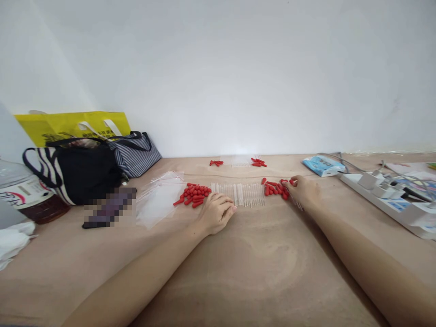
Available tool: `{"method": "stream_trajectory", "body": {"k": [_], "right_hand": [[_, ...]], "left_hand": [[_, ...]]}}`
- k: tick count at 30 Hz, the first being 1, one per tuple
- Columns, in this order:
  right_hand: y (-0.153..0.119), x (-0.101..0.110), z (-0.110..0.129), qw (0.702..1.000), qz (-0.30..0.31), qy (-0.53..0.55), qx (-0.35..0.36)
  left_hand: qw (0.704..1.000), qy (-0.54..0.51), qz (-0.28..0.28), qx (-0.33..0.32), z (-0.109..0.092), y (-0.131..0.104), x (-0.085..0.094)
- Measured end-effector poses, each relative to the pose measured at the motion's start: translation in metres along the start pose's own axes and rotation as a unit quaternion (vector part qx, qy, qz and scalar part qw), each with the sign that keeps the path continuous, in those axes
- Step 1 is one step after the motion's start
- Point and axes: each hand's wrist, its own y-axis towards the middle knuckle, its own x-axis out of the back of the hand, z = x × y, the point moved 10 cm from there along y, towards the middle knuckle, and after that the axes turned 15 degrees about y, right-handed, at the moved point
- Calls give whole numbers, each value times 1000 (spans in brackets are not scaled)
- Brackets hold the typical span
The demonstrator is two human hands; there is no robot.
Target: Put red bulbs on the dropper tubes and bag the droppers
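Note:
A row of thin clear glass tubes [250, 194] lies side by side in the middle of the table. My left hand [217, 212] rests at the row's left end with its fingers curled together; whatever may be under them is hidden. Just left of it is a pile of red rubber bulbs [194, 193]. To the right of the row, my right hand [305, 190] pinches a red rubber bulb [292, 182] at the edge of a smaller group of red bulbs [272, 188]. Below that hand the ends of a few clear tubes [299, 205] show.
Clear zip bags [158, 200] lie left of the pile. Small red bulb groups [216, 163] and more tubes [241, 161] sit by the wall. A power strip [391, 200] and tissue pack [323, 165] are right; a phone [111, 208], black bag [85, 172] and bottle [29, 190] left.

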Motion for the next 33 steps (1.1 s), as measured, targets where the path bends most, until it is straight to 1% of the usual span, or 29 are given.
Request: {"method": "stream_trajectory", "body": {"k": [2,3,6,8,11,15,18,19,21,24,26,27,29,33], "right_hand": [[-2,6,5,1000,6,-3,5],[-4,8,8,1000,19,-13,11],[-12,5,16,995,82,-50,22],[-18,1,18,991,113,-67,18],[-23,-4,18,989,126,-80,9],[-25,-4,18,989,139,-56,-1],[-27,1,21,988,151,-22,-7],[-29,1,27,987,159,-3,7],[-38,-3,46,979,188,51,68],[-60,-18,79,943,249,135,175],[-74,-28,92,924,274,156,216],[-79,-31,95,919,277,157,230],[-85,-33,100,917,263,153,258],[-92,-28,110,915,207,142,315]], "left_hand": [[1000,5,-1,5,1,0,0],[1000,9,-2,8,2,0,0],[1000,20,-6,21,5,0,0],[999,25,-8,29,7,0,1],[999,29,-11,45,10,-1,1],[996,44,-12,76,15,-3,2],[990,72,-11,123,24,-2,4],[986,84,-5,145,29,-1,3],[975,109,14,196,40,4,1],[953,135,66,263,54,17,-9],[941,146,113,285,58,27,-21],[936,154,135,287,58,32,-27],[928,169,166,288,57,40,-36],[919,185,192,290,58,49,-45]]}}
